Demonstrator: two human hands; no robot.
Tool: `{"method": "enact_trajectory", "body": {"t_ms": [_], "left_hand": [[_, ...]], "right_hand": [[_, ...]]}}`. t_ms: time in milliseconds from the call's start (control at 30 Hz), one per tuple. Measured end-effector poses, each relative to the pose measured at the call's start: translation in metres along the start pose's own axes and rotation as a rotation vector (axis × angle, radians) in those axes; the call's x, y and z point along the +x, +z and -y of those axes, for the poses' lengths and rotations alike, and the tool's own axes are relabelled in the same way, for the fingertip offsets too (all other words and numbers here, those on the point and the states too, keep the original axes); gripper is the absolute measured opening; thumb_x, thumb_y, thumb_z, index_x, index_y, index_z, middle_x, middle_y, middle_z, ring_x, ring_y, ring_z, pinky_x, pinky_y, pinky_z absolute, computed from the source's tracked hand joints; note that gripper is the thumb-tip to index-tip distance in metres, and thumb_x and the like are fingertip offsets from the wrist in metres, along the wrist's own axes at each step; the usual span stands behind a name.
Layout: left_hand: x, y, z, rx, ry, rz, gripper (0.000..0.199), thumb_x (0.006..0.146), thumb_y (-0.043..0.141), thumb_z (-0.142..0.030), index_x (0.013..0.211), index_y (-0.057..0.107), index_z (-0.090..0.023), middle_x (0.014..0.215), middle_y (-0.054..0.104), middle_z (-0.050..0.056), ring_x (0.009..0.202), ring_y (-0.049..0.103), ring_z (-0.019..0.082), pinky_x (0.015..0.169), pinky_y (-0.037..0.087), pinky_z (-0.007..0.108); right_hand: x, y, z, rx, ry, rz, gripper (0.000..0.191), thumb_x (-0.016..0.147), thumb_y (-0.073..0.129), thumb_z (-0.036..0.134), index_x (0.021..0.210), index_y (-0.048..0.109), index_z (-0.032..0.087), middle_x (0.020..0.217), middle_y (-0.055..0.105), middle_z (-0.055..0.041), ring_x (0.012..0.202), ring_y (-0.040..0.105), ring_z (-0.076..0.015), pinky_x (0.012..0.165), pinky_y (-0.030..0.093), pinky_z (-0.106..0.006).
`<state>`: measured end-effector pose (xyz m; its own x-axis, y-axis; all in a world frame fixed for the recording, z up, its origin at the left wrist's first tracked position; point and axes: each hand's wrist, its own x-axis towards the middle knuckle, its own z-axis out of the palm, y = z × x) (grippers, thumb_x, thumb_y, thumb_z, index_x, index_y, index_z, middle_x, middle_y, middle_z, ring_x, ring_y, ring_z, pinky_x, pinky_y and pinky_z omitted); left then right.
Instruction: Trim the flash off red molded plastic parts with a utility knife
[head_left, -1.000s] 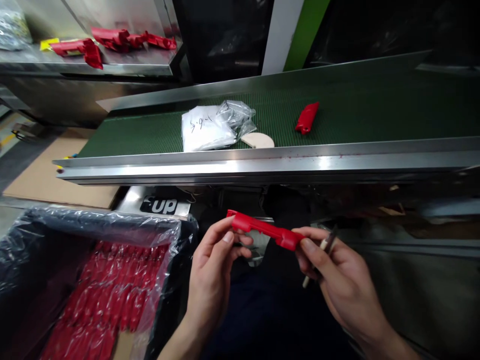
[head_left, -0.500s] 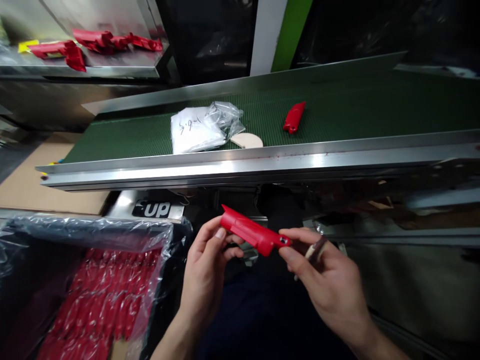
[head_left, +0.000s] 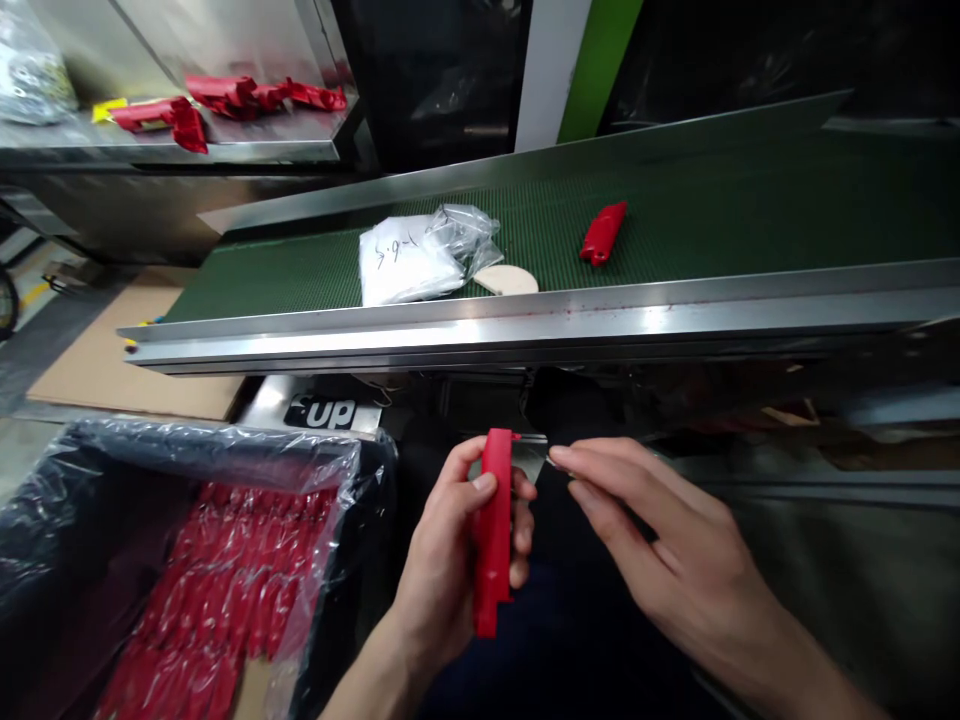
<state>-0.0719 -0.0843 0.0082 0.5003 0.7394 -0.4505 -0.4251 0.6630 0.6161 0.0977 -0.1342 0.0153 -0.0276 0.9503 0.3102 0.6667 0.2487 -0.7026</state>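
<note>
Left hand (head_left: pixel 448 545) alone now holds the red part (head_left: pixel 493 535), presumably exposing it for work; right hand (head_left: pixel 679 560) is apart, grip unclear.

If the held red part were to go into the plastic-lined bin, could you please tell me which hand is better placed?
Probably the left hand: it grips the red part and is nearer the plastic-lined bin. The right hand is apart from the part and farther from the bin.
</note>
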Motion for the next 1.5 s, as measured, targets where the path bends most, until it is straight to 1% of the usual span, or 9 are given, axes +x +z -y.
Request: {"method": "enact_trajectory", "body": {"t_ms": [67, 133, 233, 333, 467, 733, 1067, 1400, 1500], "left_hand": [[-0.005, 0.003, 0.000, 0.011, 0.019, 0.027, 0.021, 0.093, 0.047, -0.026, 0.112, 0.053, -0.022, 0.089, 0.059, 0.003, 0.058, 0.053, 0.010, 0.041, 0.043, 0.015], [-0.009, 0.006, -0.001, 0.010, 0.022, 0.055, 0.020, 0.093, 0.046, -0.026, 0.110, 0.053, -0.023, 0.088, 0.059, 0.003, 0.055, 0.051, 0.009, 0.042, 0.044, 0.016], [-0.015, 0.009, -0.001, -0.013, 0.008, 0.061, 0.020, 0.093, 0.044, -0.027, 0.110, 0.053, -0.024, 0.086, 0.057, 0.002, 0.052, 0.049, 0.007, 0.042, 0.042, 0.016], [-0.018, 0.011, -0.002, -0.036, 0.002, 0.055, 0.019, 0.093, 0.044, -0.027, 0.110, 0.053, -0.025, 0.084, 0.057, 0.001, 0.051, 0.047, 0.007, 0.043, 0.040, 0.016], [-0.019, 0.013, -0.001, -0.046, 0.013, 0.054, 0.019, 0.093, 0.044, -0.028, 0.110, 0.053, -0.024, 0.084, 0.057, 0.001, 0.050, 0.047, 0.007, 0.043, 0.040, 0.016], [-0.019, 0.011, 0.001, -0.053, 0.022, 0.090, 0.020, 0.093, 0.045, -0.028, 0.110, 0.052, -0.023, 0.084, 0.057, 0.001, 0.050, 0.048, 0.007, 0.043, 0.041, 0.016], [-0.019, 0.011, 0.001, -0.050, 0.019, 0.088, 0.019, 0.093, 0.045, -0.028, 0.110, 0.052, -0.023, 0.084, 0.057, 0.001, 0.050, 0.048, 0.007, 0.042, 0.040, 0.015], [-0.015, 0.005, 0.005, -0.061, 0.005, 0.102, 0.020, 0.089, 0.049, -0.029, 0.109, 0.053, -0.024, 0.082, 0.058, 0.001, 0.048, 0.048, 0.007, 0.039, 0.039, 0.015], [-0.014, 0.003, 0.004, -0.057, 0.000, 0.084, 0.020, 0.090, 0.048, -0.029, 0.109, 0.053, -0.024, 0.082, 0.058, 0.001, 0.047, 0.048, 0.007, 0.038, 0.039, 0.015]], "right_hand": [[0.006, -0.005, -0.001, -0.071, -0.127, 0.008, 0.045, 0.088, 0.053, 0.004, 0.128, 0.055, 0.025, 0.115, 0.063, -0.0041, 0.104, 0.061, -0.0156, 0.089, 0.051, -0.030], [0.011, -0.009, -0.001, -0.140, -0.202, 0.009, 0.050, 0.085, 0.054, 0.001, 0.131, 0.053, 0.023, 0.115, 0.063, -0.0055, 0.102, 0.060, -0.0173, 0.087, 0.051, -0.034], [0.014, -0.012, 0.000, -0.190, -0.261, 0.013, 0.055, 0.084, 0.055, 0.000, 0.134, 0.050, 0.022, 0.115, 0.064, -0.0069, 0.097, 0.059, -0.0187, 0.082, 0.050, -0.036], [0.014, -0.014, 0.001, -0.220, -0.294, 0.021, 0.054, 0.083, 0.056, 0.000, 0.133, 0.051, 0.019, 0.114, 0.064, -0.0079, 0.094, 0.059, -0.0184, 0.080, 0.050, -0.036], [0.015, -0.015, 0.003, -0.252, -0.323, 0.027, 0.050, 0.083, 0.057, 0.001, 0.131, 0.052, 0.016, 0.113, 0.065, -0.0091, 0.095, 0.059, -0.0190, 0.079, 0.049, -0.036], [0.016, -0.018, 0.005, -0.258, -0.364, -0.025, 0.044, 0.082, 0.061, -0.001, 0.125, 0.058, 0.010, 0.110, 0.066, -0.0108, 0.091, 0.060, -0.0193, 0.075, 0.050, -0.036], [0.017, -0.016, 0.006, -0.265, -0.373, -0.031, 0.042, 0.083, 0.060, -0.001, 0.124, 0.059, 0.010, 0.109, 0.066, -0.0100, 0.091, 0.060, -0.0186, 0.076, 0.050, -0.036], [0.015, -0.017, 0.004, -0.266, -0.373, 0.003, 0.040, 0.084, 0.059, 0.000, 0.124, 0.059, 0.009, 0.107, 0.066, -0.0102, 0.088, 0.059, -0.0178, 0.073, 0.049, -0.035], [0.011, -0.015, 0.004, -0.265, -0.370, 0.031, 0.041, 0.085, 0.059, 0.001, 0.125, 0.058, 0.009, 0.110, 0.065, -0.0110, 0.089, 0.058, -0.0184, 0.072, 0.049, -0.035]]}}
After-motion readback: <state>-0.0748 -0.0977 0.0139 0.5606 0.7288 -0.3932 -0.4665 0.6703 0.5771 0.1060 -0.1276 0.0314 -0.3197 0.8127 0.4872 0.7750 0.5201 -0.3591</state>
